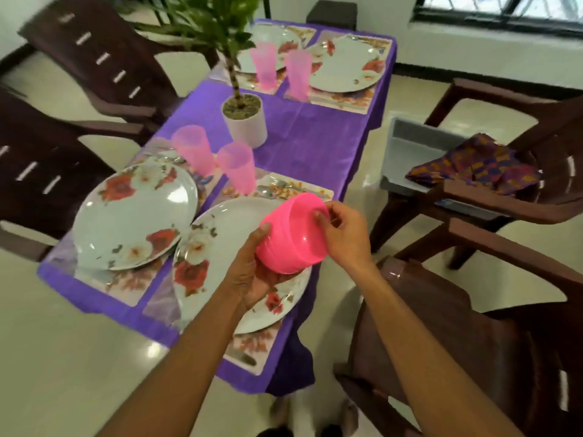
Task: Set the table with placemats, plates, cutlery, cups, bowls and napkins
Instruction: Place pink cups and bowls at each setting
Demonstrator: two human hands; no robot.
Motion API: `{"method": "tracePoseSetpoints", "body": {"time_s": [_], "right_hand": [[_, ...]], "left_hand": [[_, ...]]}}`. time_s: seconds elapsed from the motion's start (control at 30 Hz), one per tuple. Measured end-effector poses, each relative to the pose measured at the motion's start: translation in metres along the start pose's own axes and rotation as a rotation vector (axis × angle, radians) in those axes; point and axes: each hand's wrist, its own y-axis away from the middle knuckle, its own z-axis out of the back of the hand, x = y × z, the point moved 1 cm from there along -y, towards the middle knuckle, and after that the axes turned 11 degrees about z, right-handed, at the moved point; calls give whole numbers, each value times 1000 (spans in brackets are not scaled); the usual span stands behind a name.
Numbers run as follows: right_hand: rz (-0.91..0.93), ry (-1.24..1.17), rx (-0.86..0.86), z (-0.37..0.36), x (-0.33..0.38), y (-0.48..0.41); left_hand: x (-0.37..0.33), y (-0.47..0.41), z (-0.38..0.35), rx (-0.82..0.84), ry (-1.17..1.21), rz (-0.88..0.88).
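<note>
Two hands on the pink bowls [293,238], mid-frame, held in the air over the near right plate [220,228]. Left hand [252,275] cups them from below, fingers curled round the base. Right hand [345,236] pinches the top rim between thumb and fingers. Looks like one bowl is being peeled off a nested stack; how many are nested can't be told. No bowl sits on the desk [303,130] yet.

Done so far: four floral placemats [299,186], each carrying a flowered plate. Near left plate [132,219] is at left of frame, far plates [344,64] at upper centre. Four pink cups are out: near cups [236,167] just above the near plates, far cups [298,74] by the far ones. Cutlery [271,191] shows on the mat just above the near right plate; elsewhere it's too blurred to confirm.

Left to do: bowls at all four places, then napkins. The patterned cloth [473,167] in the grey bin [416,143] on the chair [504,200] at right of frame is probably the napkins, but that's a guess. Potted plant [246,121] stands mid-desk between the two pairs of settings.
</note>
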Motion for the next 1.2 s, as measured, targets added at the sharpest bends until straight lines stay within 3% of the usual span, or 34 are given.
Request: {"method": "tracePoseSetpoints", "body": {"time_s": [0.23, 0.7, 0.93, 1.1, 1.2], "right_hand": [[-17, 17, 17, -75, 44, 30], [-355, -55, -186, -225, 110, 119], [-249, 227, -18, -272, 101, 118], [-99, 466, 185, -298, 92, 119], [-106, 522, 231, -301, 88, 120]], "left_hand": [[-28, 51, 77, -6, 13, -29], [-128, 151, 300, 51, 135, 22], [-142, 181, 359, 121, 255, 1], [-129, 187, 366, 148, 307, 17], [-123, 188, 364, 180, 337, 20]]}}
